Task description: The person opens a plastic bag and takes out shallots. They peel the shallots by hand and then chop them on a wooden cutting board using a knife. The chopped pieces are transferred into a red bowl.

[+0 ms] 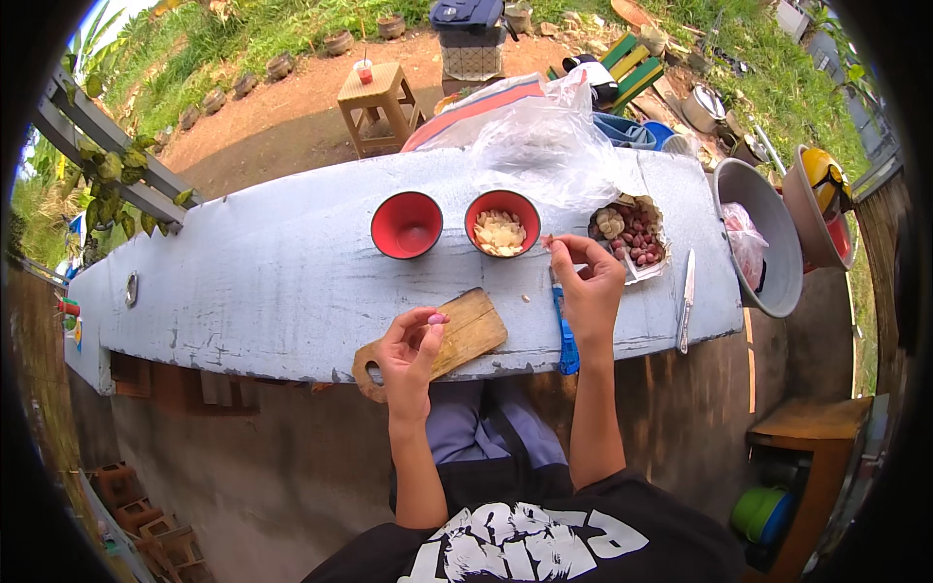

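Note:
Between finger and thumb, my left hand (410,357) holds a small pinkish shallot (437,318) above a wooden cutting board (466,331). My right hand (589,280) pinches a bit of reddish shallot skin (548,239) just right of a red bowl (503,198) with sliced pale garlic (500,233) inside. Left of it stands a second red bowl (406,224), with no food visible in it. Unpeeled shallots (641,237) and a garlic bulb (610,222) lie in a tray behind my right hand. A blue utility cutter (566,339) rests under my right wrist.
A knife (686,299) lies at the right end of the pale painted table (255,270). Crumpled clear plastic (547,149) covers part of the far edge. A grey basin (780,240) holding a plastic bag adjoins the table's right end. Beyond stands a stool (375,91) with a cup.

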`<state>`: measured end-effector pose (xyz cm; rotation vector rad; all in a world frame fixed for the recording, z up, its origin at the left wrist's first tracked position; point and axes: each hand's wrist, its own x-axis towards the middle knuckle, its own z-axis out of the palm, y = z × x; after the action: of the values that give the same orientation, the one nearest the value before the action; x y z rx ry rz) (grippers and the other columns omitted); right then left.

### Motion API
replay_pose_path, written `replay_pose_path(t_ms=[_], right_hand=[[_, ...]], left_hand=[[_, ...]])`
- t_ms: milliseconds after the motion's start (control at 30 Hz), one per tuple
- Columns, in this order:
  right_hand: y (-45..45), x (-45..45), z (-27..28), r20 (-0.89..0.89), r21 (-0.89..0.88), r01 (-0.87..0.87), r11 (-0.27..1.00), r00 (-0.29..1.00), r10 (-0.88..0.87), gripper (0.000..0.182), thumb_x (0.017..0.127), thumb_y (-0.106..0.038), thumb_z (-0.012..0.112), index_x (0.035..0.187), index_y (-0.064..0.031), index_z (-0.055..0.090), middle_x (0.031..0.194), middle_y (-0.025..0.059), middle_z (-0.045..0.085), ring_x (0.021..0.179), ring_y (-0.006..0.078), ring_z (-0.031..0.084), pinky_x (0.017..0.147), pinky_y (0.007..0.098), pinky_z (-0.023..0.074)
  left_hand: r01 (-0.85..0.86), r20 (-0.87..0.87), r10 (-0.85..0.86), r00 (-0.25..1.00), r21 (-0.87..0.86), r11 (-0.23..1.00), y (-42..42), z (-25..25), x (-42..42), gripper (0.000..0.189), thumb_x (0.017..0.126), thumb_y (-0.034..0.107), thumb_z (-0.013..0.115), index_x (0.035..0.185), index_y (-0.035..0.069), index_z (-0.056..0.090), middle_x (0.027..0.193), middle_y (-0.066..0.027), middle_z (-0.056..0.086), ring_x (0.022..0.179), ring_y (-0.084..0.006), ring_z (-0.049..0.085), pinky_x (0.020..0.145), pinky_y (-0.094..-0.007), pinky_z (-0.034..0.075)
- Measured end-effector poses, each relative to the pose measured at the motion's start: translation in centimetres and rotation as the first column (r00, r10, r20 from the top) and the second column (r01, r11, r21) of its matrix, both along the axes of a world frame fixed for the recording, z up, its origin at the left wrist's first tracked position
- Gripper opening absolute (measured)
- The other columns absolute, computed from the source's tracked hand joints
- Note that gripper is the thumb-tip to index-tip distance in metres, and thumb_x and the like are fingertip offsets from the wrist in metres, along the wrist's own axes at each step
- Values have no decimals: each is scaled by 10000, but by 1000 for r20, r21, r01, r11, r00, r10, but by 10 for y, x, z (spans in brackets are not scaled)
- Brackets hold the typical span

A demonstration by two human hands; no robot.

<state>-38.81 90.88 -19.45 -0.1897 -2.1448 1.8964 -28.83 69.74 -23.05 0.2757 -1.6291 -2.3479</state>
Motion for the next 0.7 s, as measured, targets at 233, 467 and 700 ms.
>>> replay_pose_path(t_ms=[233, 467, 700], right_hand=[[34, -155, -13, -218, 787, 99, 609, 968, 125, 57, 878, -133, 781, 907, -96, 812, 793, 84, 742, 853, 255, 689, 771, 403, 509], [36, -164, -27, -196, 895, 82, 439, 955, 221, 35, 857, -144, 765, 823, -141, 770, 832, 38, 715, 924, 227, 629, 961, 440, 360], [35, -161, -21, -205, 930, 111, 351, 948, 242, 68, 923, -208, 735, 914, -156, 778, 943, -5, 700, 1039, 199, 595, 1018, 489, 296]], left_hand=[[79, 75, -76, 994, -41, 996, 15, -8, -37, 230, 986, 19, 742, 1212, -9, 714, 1109, -46, 759, 861, -23, 543, 806, -201, 459], [125, 124, -118, 985, -55, 991, 32, -1, -74, 230, 967, 24, 755, 1193, -7, 727, 1085, -22, 764, 834, -20, 484, 778, -207, 432], [168, 71, -159, 985, -135, 977, 42, 10, -101, 232, 956, 26, 755, 1188, 9, 739, 1072, 5, 758, 818, -26, 462, 764, -207, 421]])
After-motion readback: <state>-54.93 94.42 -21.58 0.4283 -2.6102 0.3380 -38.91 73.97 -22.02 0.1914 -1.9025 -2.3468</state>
